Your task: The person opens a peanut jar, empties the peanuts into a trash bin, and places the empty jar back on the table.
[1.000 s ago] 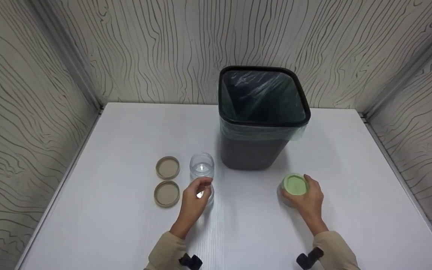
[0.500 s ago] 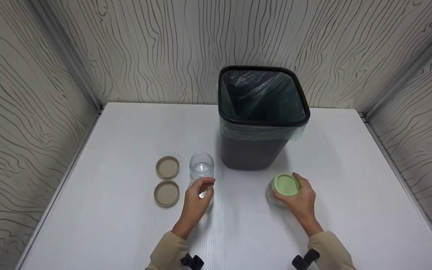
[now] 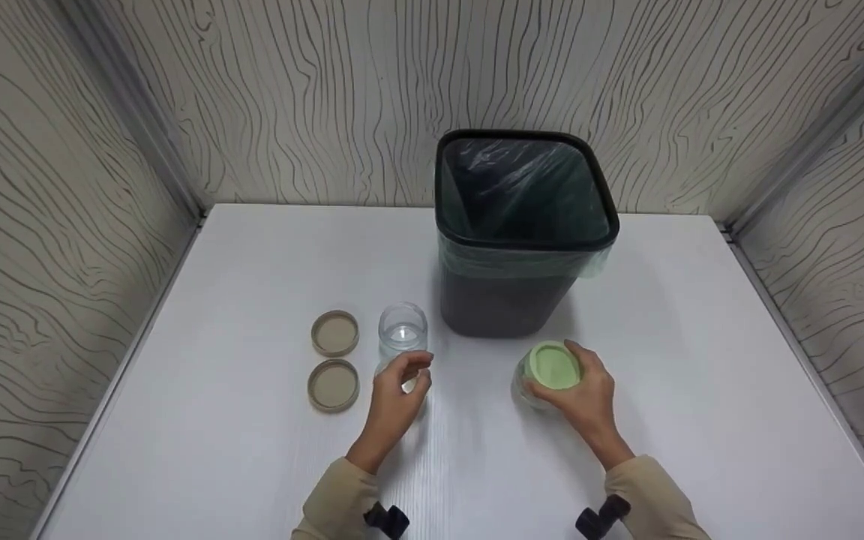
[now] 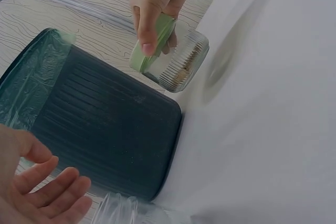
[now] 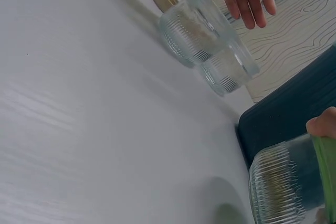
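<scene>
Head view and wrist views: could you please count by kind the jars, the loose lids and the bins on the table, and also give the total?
Green-lidded jar: 1
Other clear jars: 2
Loose brown lids: 2
Dark bin: 1
Total: 6

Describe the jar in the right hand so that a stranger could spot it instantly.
Start at the dark, bag-lined bin on the white table. In front of it, the right hand grips a ribbed glass jar. It is the one wearing a green lid; the two clear jars to its left have none.
</scene>
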### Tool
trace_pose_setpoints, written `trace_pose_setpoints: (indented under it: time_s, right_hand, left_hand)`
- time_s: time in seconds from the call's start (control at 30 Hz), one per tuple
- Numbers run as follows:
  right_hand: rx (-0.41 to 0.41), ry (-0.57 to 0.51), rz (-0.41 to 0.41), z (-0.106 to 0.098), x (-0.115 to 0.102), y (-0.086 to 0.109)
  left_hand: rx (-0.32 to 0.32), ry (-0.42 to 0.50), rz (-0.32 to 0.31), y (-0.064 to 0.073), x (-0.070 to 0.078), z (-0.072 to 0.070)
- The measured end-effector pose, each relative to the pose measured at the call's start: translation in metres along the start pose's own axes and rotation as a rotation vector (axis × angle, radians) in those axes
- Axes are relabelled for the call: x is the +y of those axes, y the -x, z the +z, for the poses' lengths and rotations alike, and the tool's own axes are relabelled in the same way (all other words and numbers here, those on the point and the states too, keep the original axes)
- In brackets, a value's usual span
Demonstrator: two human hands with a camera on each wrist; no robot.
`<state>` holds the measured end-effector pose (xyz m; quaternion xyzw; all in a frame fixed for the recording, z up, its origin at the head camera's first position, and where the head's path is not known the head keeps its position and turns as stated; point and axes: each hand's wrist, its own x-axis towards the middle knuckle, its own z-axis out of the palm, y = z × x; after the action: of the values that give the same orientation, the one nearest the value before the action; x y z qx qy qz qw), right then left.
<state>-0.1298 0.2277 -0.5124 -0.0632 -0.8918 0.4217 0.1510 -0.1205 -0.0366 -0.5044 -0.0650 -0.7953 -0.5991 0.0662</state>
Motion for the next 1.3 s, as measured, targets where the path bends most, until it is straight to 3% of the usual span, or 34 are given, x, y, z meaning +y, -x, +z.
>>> trace_pose_setpoints:
  time_s: [0.27, 0.53, 0.77, 1.3]
  right_hand:
    - [-0.014, -0.064, -0.044, 0.006, -0.017, -0.001]
    - [-0.028, -0.121, -0.074, 0.013, -0.035, -0.001]
    - [-0.057, -0.13, -0.047, 0.015, -0.047, 0.001]
    - [-0.091, -0.224, -0.083, 0.022, -0.064, 0.012]
  left_hand:
    - [-0.03, -0.035, 0.018, -0.001, 0.002, 0.005]
    - [-0.077, -0.084, 0.129, -0.002, 0.005, 0.011]
    - [-0.138, -0.146, 0.214, -0.001, 0.007, 0.016]
    - [-0.178, -0.191, 0.197, 0.002, 0.012, 0.03]
